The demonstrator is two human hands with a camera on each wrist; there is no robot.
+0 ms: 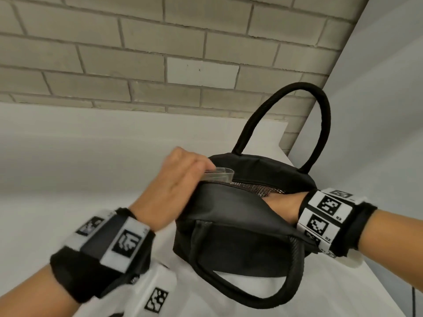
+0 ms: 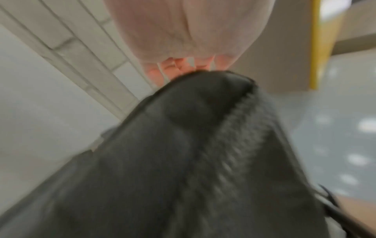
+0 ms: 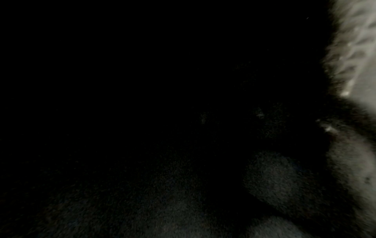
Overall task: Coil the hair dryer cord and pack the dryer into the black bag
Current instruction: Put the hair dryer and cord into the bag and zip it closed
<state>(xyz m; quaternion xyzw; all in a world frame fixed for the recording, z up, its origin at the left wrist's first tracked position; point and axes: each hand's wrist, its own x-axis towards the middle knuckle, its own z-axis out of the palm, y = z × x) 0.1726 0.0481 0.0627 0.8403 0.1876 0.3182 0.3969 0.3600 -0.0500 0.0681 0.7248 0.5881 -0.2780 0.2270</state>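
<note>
The black bag (image 1: 229,216) stands on a white counter (image 1: 57,179) with its mouth open, showing silver lining (image 1: 254,188). My left hand (image 1: 183,177) grips the bag's left rim, fingers curled over the edge beside a clear grey plastic piece (image 1: 220,175) that pokes out of the opening. In the blurred left wrist view the fingertips (image 2: 173,67) hook behind the bag's edge (image 2: 183,161). My right hand (image 1: 283,204) is plunged into the bag up to the wrist, its fingers hidden. The right wrist view is nearly black, with only lining (image 3: 354,48) showing. The dryer body and cord are out of sight.
One bag handle (image 1: 320,106) stands up at the back, the other (image 1: 240,291) hangs toward me. A brick wall (image 1: 137,53) runs behind the counter and a white panel (image 1: 377,110) closes the right side. A thin dark cable (image 1: 414,300) hangs at the lower right.
</note>
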